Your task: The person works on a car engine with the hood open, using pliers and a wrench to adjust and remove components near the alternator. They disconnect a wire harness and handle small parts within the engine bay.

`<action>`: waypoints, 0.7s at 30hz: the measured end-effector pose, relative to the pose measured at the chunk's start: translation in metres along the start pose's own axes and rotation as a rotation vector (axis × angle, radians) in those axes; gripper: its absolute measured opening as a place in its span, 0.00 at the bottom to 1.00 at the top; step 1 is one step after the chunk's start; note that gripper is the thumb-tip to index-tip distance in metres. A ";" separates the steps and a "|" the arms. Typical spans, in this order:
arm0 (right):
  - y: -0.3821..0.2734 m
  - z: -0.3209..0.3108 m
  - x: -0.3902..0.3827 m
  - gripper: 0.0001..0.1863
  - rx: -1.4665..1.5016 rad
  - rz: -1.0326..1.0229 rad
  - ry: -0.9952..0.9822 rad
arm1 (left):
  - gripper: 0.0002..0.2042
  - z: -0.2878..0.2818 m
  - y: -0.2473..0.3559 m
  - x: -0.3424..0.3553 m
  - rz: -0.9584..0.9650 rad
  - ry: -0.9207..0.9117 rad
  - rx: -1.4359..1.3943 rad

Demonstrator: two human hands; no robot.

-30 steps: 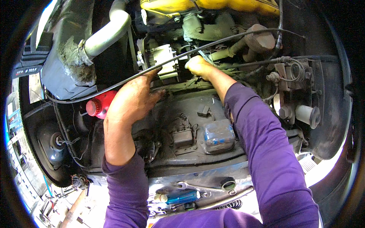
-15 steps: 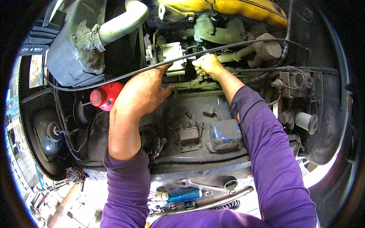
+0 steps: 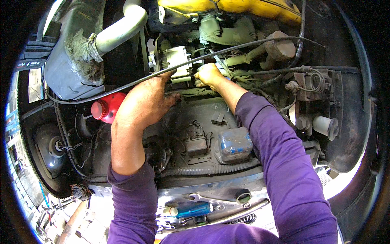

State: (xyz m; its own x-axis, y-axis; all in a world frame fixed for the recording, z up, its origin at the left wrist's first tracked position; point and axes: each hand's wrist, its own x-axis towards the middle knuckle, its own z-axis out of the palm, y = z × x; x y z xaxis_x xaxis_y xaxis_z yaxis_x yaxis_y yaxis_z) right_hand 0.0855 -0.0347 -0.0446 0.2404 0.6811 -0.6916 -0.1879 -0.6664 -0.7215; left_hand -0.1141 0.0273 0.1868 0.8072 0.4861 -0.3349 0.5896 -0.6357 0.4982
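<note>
Grimy fingers (image 3: pixel 172 97) of your left hand (image 3: pixel 142 103) spread flat against the engine's metal housing (image 3: pixel 191 118), under the black cable (image 3: pixel 122 87); your right hand (image 3: pixel 208 75) closes on a pale part (image 3: pixel 180 79) deeper in, the red cap (image 3: pixel 106 107) left of your wrist.

Pale metal engine part (image 3: pixel 175 61), upright, under black cable (image 3: pixel 243 45), between both hands
</note>
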 end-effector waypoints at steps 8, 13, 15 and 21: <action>-0.020 0.004 -0.012 0.04 0.233 0.146 0.059 | 0.29 -0.001 0.002 -0.001 -0.017 -0.008 -0.026; -0.028 0.002 -0.019 0.05 0.276 0.176 0.075 | 0.29 0.002 -0.001 0.000 0.014 0.023 -0.006; -0.026 0.001 -0.017 0.06 0.310 0.174 0.055 | 0.29 0.003 -0.001 0.000 0.012 0.019 -0.003; -0.019 -0.001 -0.012 0.06 0.321 0.183 0.036 | 0.30 0.001 0.000 0.000 -0.010 -0.011 -0.018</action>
State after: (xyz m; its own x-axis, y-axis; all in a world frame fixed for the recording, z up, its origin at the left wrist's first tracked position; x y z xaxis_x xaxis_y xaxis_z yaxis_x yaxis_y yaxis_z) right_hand 0.0875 -0.0309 -0.0222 0.2077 0.5442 -0.8128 -0.5185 -0.6434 -0.5632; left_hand -0.1139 0.0269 0.1854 0.8017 0.4854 -0.3489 0.5969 -0.6200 0.5092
